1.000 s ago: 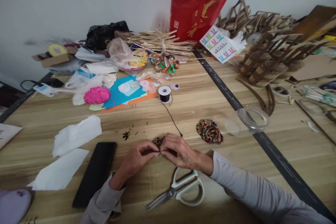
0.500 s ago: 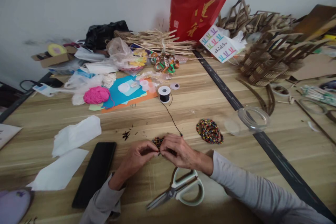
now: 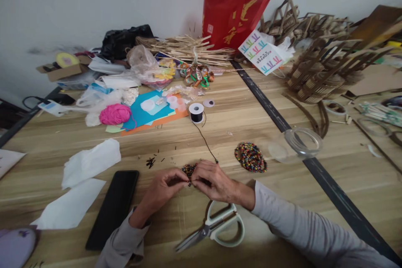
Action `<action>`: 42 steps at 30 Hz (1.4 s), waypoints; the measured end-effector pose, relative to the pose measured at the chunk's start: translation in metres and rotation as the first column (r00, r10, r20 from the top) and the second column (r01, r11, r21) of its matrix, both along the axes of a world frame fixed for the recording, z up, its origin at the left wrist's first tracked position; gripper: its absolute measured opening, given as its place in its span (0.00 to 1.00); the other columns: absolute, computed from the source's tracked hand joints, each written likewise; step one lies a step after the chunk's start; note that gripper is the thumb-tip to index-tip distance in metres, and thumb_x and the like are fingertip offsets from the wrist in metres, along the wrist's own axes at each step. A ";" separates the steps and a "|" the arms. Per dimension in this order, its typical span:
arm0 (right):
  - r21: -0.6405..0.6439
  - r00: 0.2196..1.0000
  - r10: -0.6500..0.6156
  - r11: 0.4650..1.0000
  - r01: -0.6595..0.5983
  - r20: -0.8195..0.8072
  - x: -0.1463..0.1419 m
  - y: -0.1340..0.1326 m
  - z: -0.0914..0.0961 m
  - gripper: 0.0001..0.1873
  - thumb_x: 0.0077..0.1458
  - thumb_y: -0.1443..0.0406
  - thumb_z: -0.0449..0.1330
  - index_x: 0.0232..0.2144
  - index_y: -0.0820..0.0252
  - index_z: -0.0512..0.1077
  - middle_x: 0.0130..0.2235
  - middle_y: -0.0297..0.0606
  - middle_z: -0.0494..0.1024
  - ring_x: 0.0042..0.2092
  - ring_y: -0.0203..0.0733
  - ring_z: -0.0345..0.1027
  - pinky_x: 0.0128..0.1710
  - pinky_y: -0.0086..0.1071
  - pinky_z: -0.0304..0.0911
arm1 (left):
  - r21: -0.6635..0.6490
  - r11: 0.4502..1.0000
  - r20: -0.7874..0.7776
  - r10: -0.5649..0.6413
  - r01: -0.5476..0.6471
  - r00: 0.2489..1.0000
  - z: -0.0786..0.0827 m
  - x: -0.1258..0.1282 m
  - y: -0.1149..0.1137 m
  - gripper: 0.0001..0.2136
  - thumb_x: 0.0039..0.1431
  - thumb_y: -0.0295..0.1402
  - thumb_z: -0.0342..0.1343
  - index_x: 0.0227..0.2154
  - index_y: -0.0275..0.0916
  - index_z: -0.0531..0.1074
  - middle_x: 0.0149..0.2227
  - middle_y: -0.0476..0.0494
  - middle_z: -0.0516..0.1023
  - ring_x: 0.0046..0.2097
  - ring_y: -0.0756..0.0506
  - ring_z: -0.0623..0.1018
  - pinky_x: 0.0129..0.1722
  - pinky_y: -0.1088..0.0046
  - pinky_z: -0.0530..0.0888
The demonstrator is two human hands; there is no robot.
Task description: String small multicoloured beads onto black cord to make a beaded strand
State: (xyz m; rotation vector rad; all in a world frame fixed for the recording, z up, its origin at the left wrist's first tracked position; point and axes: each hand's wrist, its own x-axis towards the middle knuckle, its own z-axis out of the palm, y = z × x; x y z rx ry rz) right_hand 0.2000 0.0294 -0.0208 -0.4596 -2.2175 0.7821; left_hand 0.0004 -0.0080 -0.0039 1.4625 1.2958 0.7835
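beads (image 3: 189, 169) mostly hidden between left hand (image 3: 163, 187) and right hand (image 3: 214, 182).

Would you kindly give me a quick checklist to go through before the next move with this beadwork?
1. Grip: the left hand and right hand pinch the beaded piece, fingertips meeting: ok.
2. Feed: the black cord runs unobstructed from the spool to the right hand: ok.
3. Cord end threaded or knotted: hidden under the fingers: cannot tell.
4. Tool: the scissors lie shut beside the right wrist: ok.
5. Supply: the loose bead pile sits gathered to the right of the hands: ok.
6. Surface: small dark scraps lie scattered just beyond the left hand: not ok.
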 end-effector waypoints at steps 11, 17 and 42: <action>-0.016 1.000 -0.003 1.000 0.004 0.008 0.001 0.000 0.000 0.07 0.60 0.70 0.53 0.30 0.61 0.67 0.29 0.39 0.74 0.34 0.40 0.66 0.39 0.34 0.63 | 0.020 1.000 -0.014 -0.001 0.001 1.000 -0.002 -0.001 -0.001 0.02 0.48 0.28 0.61 0.24 0.36 0.76 0.27 0.45 0.79 0.32 0.46 0.77 0.34 0.73 0.72; -0.016 1.000 0.000 1.000 0.001 0.020 0.000 0.000 0.000 0.07 0.60 0.70 0.53 0.30 0.61 0.68 0.29 0.40 0.74 0.34 0.40 0.66 0.38 0.34 0.63 | 0.075 0.997 -0.010 -0.032 0.032 0.999 -0.004 -0.002 -0.001 0.02 0.50 0.27 0.60 0.25 0.36 0.78 0.28 0.44 0.80 0.32 0.46 0.77 0.35 0.72 0.72; -0.066 0.999 0.048 0.997 -0.047 0.017 0.002 0.000 -0.005 0.05 0.61 0.66 0.57 0.32 0.61 0.66 0.31 0.39 0.73 0.36 0.40 0.66 0.39 0.33 0.62 | 0.083 0.994 -0.056 -0.060 0.065 0.997 0.002 0.001 -0.001 0.02 0.49 0.27 0.61 0.25 0.37 0.78 0.27 0.45 0.81 0.32 0.46 0.78 0.35 0.72 0.72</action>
